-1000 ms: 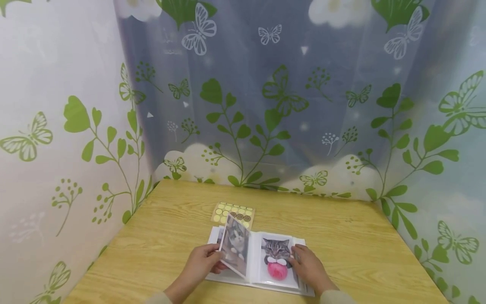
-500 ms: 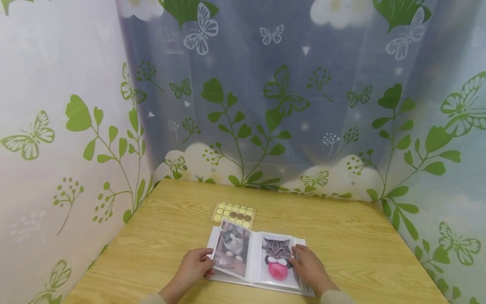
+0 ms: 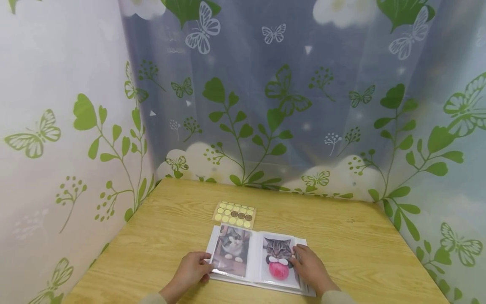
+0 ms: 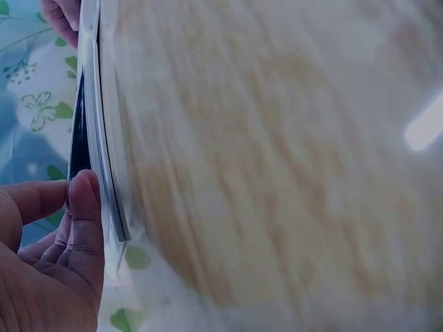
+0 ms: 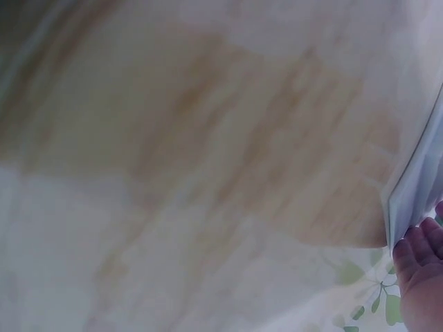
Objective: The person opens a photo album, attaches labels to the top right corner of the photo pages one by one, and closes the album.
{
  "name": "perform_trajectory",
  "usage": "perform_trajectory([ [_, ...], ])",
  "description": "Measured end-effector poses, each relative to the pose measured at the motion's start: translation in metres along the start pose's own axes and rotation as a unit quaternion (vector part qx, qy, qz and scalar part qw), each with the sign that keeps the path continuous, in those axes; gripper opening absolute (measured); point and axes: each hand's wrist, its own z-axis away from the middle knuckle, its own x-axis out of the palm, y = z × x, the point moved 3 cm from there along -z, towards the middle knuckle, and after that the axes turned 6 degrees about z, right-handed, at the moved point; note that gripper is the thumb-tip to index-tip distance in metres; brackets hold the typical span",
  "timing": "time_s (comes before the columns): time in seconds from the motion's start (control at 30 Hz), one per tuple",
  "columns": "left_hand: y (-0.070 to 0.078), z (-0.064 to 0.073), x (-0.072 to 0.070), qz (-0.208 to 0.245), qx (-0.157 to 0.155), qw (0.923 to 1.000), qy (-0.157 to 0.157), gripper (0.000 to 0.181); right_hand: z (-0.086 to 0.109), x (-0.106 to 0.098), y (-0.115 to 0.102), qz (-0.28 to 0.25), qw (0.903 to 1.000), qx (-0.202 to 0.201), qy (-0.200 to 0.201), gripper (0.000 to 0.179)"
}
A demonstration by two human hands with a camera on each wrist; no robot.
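Head view: photo album (image 3: 256, 257), left edge in pinched left grip (image 3: 191, 269), right edge in pinched right grip (image 3: 310, 268).

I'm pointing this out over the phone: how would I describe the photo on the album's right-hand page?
On the wooden table, a white album lies open between the left hand and right hand. On its right-hand page is a photo of a striped cat. The round pink shape under its face sets it apart from the grey-and-white cat's photo opposite.
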Motion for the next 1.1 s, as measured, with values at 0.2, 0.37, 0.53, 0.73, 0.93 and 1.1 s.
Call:
perform_trajectory([
  [0.2,-0.001,0.000,0.000,-0.014,0.003,0.9999,-0.002,0.034,-0.001,-0.002,-0.001,0.000,1.0000,0.004,-0.004,0.041],
  [0.37,-0.004,-0.001,0.000,-0.019,-0.009,0.9998,-0.001,0.032,-0.003,-0.003,0.000,0.007,0.9999,0.006,-0.009,0.041],
  [0.53,-0.005,0.000,-0.003,-0.030,-0.012,0.9995,-0.007,0.031,-0.003,-0.003,-0.001,0.010,0.9999,0.004,-0.010,0.039],
  [0.73,-0.007,0.002,-0.007,-0.052,0.012,0.9985,-0.012,0.031,-0.002,-0.003,-0.003,0.019,0.9998,0.002,-0.010,0.037],
  [0.93,-0.007,0.002,-0.012,-0.067,0.010,0.9976,-0.015,0.028,-0.004,-0.002,-0.002,0.021,0.9993,0.021,-0.024,0.036],
  [1.1,-0.003,-0.002,-0.017,-0.063,0.018,0.9979,-0.008,0.027,-0.004,-0.003,0.000,0.022,0.9996,0.017,-0.011,0.037],
])
